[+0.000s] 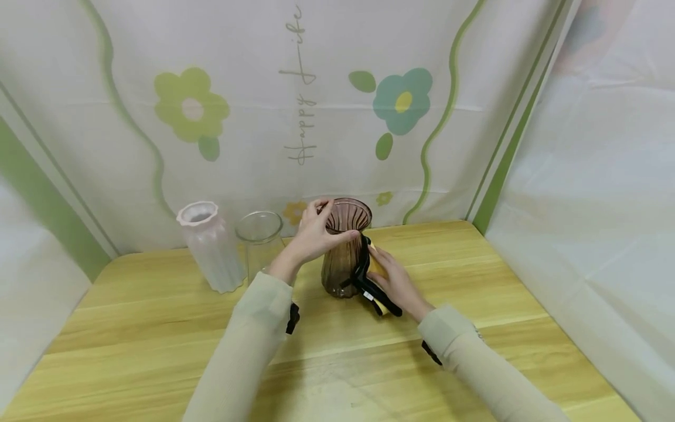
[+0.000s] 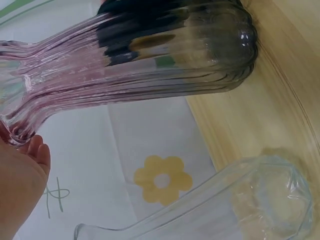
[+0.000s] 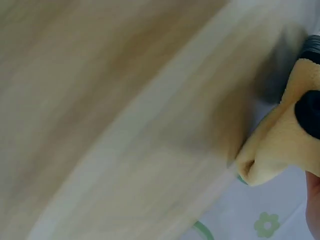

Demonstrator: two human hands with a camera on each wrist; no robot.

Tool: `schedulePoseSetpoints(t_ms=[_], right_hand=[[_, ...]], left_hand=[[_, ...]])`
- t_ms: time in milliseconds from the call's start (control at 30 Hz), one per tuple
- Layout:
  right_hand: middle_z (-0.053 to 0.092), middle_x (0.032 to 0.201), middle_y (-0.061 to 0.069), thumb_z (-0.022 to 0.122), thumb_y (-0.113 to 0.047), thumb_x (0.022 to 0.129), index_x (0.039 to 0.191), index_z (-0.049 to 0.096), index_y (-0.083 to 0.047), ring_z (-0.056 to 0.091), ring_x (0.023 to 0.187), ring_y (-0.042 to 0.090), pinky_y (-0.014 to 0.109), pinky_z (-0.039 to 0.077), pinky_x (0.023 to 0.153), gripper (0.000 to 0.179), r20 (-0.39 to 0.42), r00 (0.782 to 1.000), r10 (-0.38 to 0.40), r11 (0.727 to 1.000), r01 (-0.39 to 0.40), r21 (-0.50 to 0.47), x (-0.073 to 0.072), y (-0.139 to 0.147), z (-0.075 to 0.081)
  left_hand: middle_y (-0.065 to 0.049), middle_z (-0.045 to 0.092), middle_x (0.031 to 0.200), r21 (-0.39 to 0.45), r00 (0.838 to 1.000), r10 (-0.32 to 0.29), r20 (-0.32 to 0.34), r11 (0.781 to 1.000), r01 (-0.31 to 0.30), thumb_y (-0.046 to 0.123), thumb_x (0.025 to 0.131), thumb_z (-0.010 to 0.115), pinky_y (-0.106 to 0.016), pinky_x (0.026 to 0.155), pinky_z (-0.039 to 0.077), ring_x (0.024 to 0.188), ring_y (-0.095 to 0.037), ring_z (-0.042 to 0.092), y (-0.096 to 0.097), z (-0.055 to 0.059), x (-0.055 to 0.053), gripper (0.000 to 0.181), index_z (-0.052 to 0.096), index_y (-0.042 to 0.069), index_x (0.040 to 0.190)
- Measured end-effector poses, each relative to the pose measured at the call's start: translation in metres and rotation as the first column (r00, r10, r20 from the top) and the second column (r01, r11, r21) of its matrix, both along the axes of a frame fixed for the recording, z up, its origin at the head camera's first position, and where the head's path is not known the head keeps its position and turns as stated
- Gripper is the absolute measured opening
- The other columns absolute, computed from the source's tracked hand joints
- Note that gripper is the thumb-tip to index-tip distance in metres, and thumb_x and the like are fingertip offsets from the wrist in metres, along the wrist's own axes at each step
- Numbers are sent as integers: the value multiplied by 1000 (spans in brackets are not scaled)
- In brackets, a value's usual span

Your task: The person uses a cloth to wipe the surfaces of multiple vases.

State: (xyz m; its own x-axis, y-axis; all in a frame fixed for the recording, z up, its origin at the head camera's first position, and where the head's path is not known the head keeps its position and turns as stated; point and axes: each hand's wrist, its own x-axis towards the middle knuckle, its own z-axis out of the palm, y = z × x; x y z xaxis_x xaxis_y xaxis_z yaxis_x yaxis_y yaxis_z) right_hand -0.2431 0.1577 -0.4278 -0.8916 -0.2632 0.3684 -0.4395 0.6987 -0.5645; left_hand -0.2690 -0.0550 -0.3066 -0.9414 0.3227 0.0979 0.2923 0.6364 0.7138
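A purple-brown ribbed glass vase stands upright toward the back of the table. My left hand grips its flared rim, thumb at the near side and fingers at the far side. The left wrist view shows the hand at the rim of the ribbed vase. On the vase's right side, my right hand holds a folded black and yellow cloth against the glass. The cloth's yellow face shows in the right wrist view, with only a sliver of the hand.
A clear glass vase stands left of the purple one, partly behind my left arm. Farther left is a white fluted vase. A patterned cloth backdrop rises behind the wooden table.
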Motion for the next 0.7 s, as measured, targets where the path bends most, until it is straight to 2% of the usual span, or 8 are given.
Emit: schedulePoseSetpoints(t_ms=[133,267,333,500,700], right_hand=[[44,143,25,66,-11,87,145,40,-5,46,128,44,56,41,104,63,-83,996,-5,998,0,-58,-1,-3,10],[46,141,26,65,-6,87,144,40,-1,47,128,44,55,40,105,62,-194,981,-10,992,-15,-129,-3,-7,22],[45,142,26,64,-4,88,144,39,-1,45,130,43,55,39,106,61,-222,975,-14,986,-24,-166,-4,-9,28],[41,145,26,63,-6,89,144,39,1,41,133,43,55,35,109,61,-217,976,-24,984,-15,-177,-4,-12,35],[41,144,28,70,-10,83,140,44,3,43,130,47,58,37,106,63,-177,984,-10,994,-10,-111,-6,-11,33]], left_hand=[[-7,12,158,-18,1000,2,-5,1000,-2,56,82,66,-57,115,25,146,-34,14,-1,1,1,98,14,14,155],[-8,13,159,-43,1000,-6,6,999,6,55,83,65,-58,114,27,146,-35,15,-2,4,1,96,15,15,155],[-8,13,159,-47,1000,-13,22,999,14,54,84,65,-59,114,27,147,-35,14,-3,5,1,96,14,16,155],[-6,10,161,-37,998,-38,46,999,40,52,85,64,-56,115,26,148,-31,12,-3,6,-1,95,12,16,155],[-6,8,161,-20,997,-63,37,998,64,48,86,63,-55,116,24,149,-30,10,-2,4,-3,93,10,14,155]])
